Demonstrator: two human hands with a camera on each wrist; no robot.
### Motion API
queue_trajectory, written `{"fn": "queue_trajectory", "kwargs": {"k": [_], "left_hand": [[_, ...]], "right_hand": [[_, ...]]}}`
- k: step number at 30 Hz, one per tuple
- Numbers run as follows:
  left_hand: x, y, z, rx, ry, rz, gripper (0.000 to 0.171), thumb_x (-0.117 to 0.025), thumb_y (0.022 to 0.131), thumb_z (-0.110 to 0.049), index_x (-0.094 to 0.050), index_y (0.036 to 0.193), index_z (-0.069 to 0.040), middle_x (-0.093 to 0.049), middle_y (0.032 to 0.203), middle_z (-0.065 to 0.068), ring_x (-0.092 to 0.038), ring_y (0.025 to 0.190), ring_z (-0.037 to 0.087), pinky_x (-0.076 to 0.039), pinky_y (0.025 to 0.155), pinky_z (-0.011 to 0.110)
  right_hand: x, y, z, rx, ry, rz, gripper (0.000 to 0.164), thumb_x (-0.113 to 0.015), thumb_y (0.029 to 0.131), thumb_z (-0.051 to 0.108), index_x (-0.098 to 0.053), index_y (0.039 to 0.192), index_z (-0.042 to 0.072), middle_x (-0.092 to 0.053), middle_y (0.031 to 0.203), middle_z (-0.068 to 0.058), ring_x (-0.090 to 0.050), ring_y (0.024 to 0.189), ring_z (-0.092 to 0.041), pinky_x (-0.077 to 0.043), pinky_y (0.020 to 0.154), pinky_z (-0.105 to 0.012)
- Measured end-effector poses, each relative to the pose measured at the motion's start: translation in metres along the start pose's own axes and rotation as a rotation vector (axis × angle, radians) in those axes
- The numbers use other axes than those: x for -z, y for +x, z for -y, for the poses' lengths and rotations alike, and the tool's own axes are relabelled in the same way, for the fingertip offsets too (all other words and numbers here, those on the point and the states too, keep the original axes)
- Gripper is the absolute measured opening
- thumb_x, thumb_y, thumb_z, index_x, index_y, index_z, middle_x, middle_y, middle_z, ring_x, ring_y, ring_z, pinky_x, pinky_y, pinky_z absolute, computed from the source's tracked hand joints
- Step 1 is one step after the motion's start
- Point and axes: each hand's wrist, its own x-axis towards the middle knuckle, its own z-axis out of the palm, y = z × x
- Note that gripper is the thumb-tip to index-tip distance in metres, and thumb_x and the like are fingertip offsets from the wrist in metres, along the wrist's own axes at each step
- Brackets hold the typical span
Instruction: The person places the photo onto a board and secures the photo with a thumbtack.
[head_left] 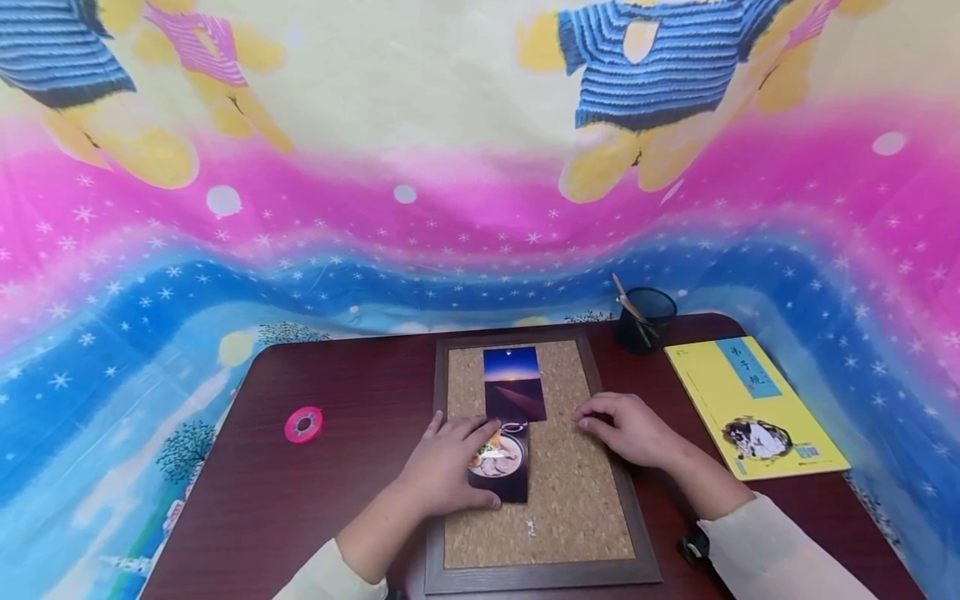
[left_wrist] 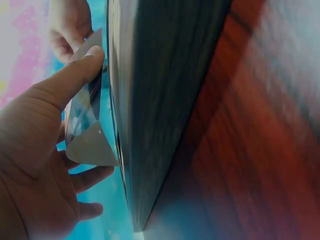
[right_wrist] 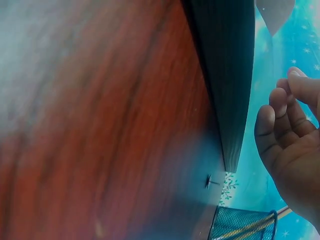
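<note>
A photo card of a bowl of food (head_left: 498, 463) is gripped by my left hand (head_left: 450, 467) over the corkboard (head_left: 570, 492). In the left wrist view the left thumb (left_wrist: 82, 70) lies on one face of the card, with fingers behind it, and the card bends. Above it, a sunset photo (head_left: 513, 387) is on the board, with a small pale pin (head_left: 508, 352) at its top. My right hand (head_left: 633, 429) hovers by the board's right side, thumb and index tip close together. Whether something tiny is between them cannot be made out.
Small clear pieces (head_left: 530, 528) lie low on the cork. A pink ring-shaped roll (head_left: 303, 425) is on the table's left. A black mesh cup (head_left: 651, 312) with pencils stands behind a yellow book (head_left: 757, 408) at the right. A printed cloth (head_left: 450, 250) hangs behind.
</note>
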Motion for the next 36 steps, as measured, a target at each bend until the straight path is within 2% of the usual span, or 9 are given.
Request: {"fn": "queue_trajectory", "kwargs": {"k": [7,14,24,36], "left_hand": [[-0.004,-0.001,-0.013,0.002,0.043,-0.017,0.115,-0.081,0.065,-0.078,-0.042,0.160,-0.026,-0.048,0.158,0.005,-0.046,0.143,0.029,-0.020,0.121,0.067],[-0.010,-0.001,-0.024,0.025,0.075,0.004,0.116,-0.079,0.065,-0.081,-0.041,0.160,-0.027,-0.047,0.159,0.005,-0.047,0.143,0.030,-0.017,0.122,0.065],[-0.015,-0.002,-0.038,0.020,0.083,-0.037,0.118,-0.079,0.061,-0.084,-0.044,0.158,-0.025,-0.050,0.156,0.006,-0.049,0.140,0.031,-0.019,0.120,0.068],[-0.016,0.000,-0.044,0.027,0.061,-0.032,0.118,-0.079,0.061,-0.084,-0.046,0.158,-0.024,-0.050,0.155,0.007,-0.047,0.141,0.032,-0.018,0.119,0.071]], "right_hand": [[-0.003,0.005,0.006,0.014,0.013,-0.002,0.014,-0.074,0.098,0.017,-0.079,0.109,0.023,-0.071,0.106,0.016,-0.066,0.099,-0.007,-0.058,0.091,-0.041],[-0.007,0.011,0.013,0.021,0.006,0.017,0.014,-0.073,0.098,0.018,-0.081,0.109,0.023,-0.070,0.107,0.016,-0.066,0.102,-0.010,-0.057,0.091,-0.042],[-0.015,0.020,0.020,0.142,0.007,0.006,0.014,-0.073,0.098,0.016,-0.081,0.108,0.023,-0.070,0.105,0.016,-0.065,0.099,-0.007,-0.057,0.087,-0.038],[-0.016,0.030,0.033,0.105,-0.016,0.081,0.018,-0.071,0.100,0.018,-0.079,0.108,0.032,-0.070,0.107,0.017,-0.066,0.106,-0.009,-0.056,0.093,-0.041]]}}
